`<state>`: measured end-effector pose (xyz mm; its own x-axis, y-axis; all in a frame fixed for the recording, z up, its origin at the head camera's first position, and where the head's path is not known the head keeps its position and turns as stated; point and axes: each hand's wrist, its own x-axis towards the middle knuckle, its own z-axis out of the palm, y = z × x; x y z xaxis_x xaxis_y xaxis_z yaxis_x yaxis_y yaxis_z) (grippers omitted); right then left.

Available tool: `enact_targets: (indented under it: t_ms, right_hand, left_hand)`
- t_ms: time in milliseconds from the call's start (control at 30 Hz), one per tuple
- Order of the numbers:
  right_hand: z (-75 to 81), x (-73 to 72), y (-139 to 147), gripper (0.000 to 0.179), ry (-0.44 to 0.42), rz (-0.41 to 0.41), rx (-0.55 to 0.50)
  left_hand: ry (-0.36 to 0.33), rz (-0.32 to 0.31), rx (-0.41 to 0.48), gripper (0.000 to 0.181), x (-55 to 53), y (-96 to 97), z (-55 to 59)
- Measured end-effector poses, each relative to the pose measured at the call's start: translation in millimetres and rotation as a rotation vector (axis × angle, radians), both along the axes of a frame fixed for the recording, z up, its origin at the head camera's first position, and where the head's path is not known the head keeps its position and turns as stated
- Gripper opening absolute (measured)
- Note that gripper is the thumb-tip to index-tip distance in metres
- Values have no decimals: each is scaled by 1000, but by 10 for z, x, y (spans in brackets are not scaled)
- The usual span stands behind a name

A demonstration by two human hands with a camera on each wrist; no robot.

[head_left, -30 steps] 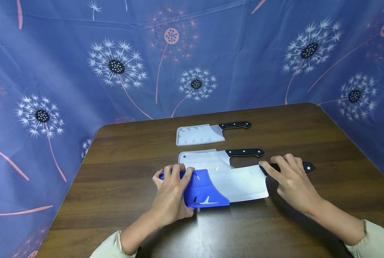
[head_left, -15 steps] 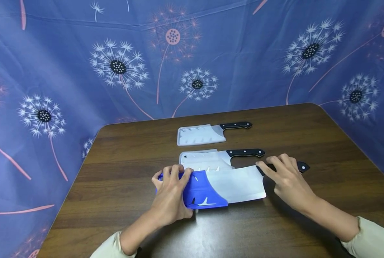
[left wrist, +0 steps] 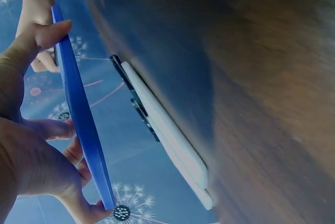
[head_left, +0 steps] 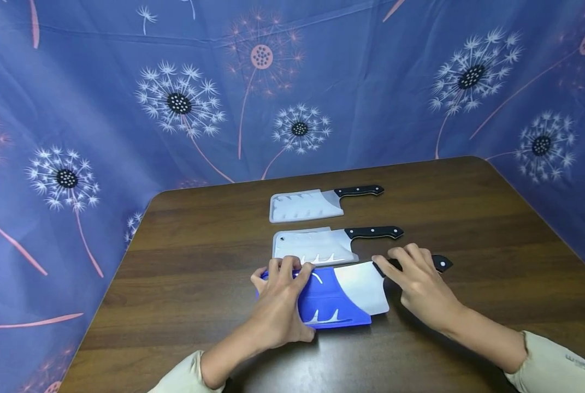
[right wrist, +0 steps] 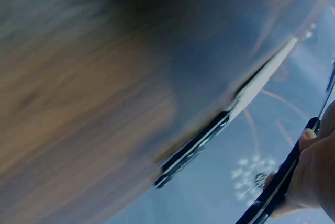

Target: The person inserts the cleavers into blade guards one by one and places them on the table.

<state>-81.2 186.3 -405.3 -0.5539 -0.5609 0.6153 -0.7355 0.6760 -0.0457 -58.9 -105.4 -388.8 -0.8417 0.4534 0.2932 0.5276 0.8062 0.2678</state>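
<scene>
My left hand spans a blue blade sheath from above, thumb at its near edge and fingertips over its far edge. In the left wrist view the sheath is seen edge-on, raised off the table. My right hand grips the black handle of a large cleaver. The cleaver's bright blade sits partly inside the sheath, with a stretch of bare metal showing between the sheath's curved mouth and the handle. In the right wrist view, fingers wrap the black handle.
Two smaller cleavers lie beyond on the brown wooden table: a middle one in a white sheath close behind the blue one, and a far one in another white sheath. A blue dandelion-print cloth hangs behind the table.
The right hand has moved left with the cleaver, and more of its blade is inside the blue sheath. The left hand and sheath have shifted a little right and nearer.
</scene>
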Motion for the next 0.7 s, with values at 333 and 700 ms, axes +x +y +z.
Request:
enact_targets:
  t_ms: [333,700]
  right_hand:
    - [39,91,-260,73,-24,-39,-32]
    - [-21,159,-213,64,-43,-101,70]
  left_hand:
    - [3,12,-13,111,-29,93,56]
    - [-53,7,-74,108,32,122,41]
